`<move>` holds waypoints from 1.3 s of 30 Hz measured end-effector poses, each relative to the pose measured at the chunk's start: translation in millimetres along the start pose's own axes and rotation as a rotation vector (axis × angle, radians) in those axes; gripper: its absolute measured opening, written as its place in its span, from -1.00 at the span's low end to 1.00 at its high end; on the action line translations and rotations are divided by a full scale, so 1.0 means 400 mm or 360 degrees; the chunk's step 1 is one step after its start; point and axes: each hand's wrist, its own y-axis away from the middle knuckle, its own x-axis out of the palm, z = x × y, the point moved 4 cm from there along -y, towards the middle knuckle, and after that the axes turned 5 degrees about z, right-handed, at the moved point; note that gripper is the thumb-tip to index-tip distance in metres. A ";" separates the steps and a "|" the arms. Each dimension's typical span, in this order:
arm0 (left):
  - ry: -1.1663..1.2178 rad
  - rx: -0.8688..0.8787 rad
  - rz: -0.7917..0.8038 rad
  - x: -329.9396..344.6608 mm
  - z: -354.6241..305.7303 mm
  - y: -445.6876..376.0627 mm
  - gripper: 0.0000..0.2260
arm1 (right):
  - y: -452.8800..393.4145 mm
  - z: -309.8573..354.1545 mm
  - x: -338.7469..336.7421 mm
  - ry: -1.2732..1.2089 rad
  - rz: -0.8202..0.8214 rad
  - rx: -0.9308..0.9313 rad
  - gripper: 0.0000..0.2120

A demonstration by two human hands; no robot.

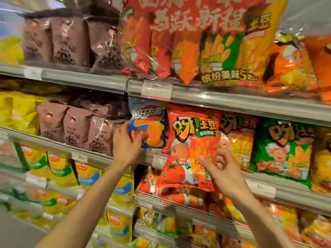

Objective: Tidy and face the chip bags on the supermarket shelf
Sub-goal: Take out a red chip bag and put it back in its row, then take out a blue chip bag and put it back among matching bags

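Note:
A blue chip bag [149, 122] stands upright at the left end of the middle shelf [232, 102]. My left hand [125, 142] grips its lower left corner. Right of it a red tomato-flavour bag [189, 140] hangs forward over the shelf edge, its bottom well below the rail. My right hand [223, 170] is at this red bag's lower right side, thumb touching its front, fingers curled and apart. An orange bag [236, 136] and a green bag [284, 149] of the same brand stand further right, facing front.
Brown bags [78, 127] fill the shelf left of the blue bag. A large red multipack [197, 38] leans out from the top shelf. Yellow bags [60, 170] and more red bags [179, 196] sit on lower shelves. Price tags [156, 90] line the rails.

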 end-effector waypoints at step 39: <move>0.0476 -0.0014 -0.0480 -0.317 0.148 0.094 -0.68 | -0.263 0.144 0.333 0.0652 -0.0222 -0.0006 -0.21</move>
